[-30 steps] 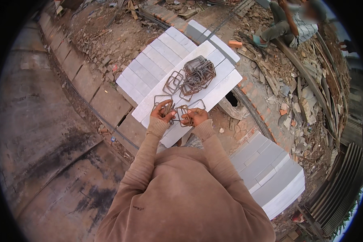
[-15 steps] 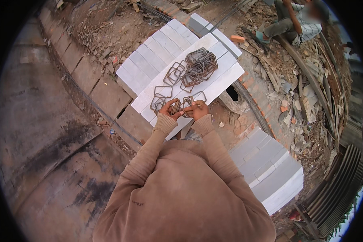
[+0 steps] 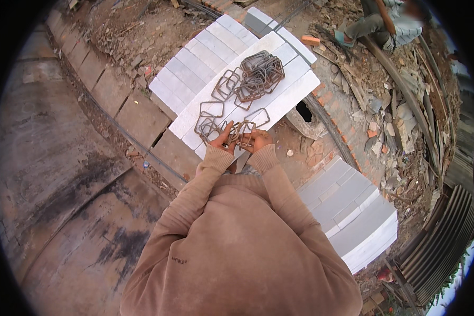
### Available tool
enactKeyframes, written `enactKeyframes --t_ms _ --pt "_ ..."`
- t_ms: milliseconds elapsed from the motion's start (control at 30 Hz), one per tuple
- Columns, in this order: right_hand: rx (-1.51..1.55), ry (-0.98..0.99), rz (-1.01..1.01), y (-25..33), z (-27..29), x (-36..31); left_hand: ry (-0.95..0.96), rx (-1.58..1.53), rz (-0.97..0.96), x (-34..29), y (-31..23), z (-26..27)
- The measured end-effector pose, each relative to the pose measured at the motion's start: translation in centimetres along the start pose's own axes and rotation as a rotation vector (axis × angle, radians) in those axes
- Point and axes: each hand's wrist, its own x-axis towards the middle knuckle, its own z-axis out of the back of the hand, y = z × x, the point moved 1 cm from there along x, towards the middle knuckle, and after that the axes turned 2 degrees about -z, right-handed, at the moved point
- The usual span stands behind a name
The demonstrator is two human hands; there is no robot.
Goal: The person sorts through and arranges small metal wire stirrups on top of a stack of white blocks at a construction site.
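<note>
Both my hands are close together over the near edge of a stack of white blocks. My left hand is closed around bent steel rings, the square rebar stirrups. My right hand grips the right side of the same stirrups with thumb and fingers. Loose stirrups lie on the blocks just beyond my left hand, and another lies past my right hand. Farther up sits a tangled pile of rusty stirrups. How many stirrups my hands hold cannot be made out.
A second stack of grey-white blocks stands at my right. Concrete slabs run along the left. Rubble and an orange brick lie at the right, where another person sits. Corrugated sheeting stands at the lower right.
My left fingers have opened out somewhat and point farther up, and the held stirrups have shifted between my hands. The view has moved slightly. The pile stays put on the blocks.
</note>
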Motion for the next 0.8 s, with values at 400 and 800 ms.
enactKeyframes --t_ms 400,800 --pt "0.042 0.089 -0.042 -2.8 2.8 2.9 0.132 -0.368 0.157 -0.8 3.1 -0.3" --pt "-0.904 0.244 1.013 -3.4 0.4 -0.9 -0.115 -0.796 0.592 0.2 4.0 0.3"
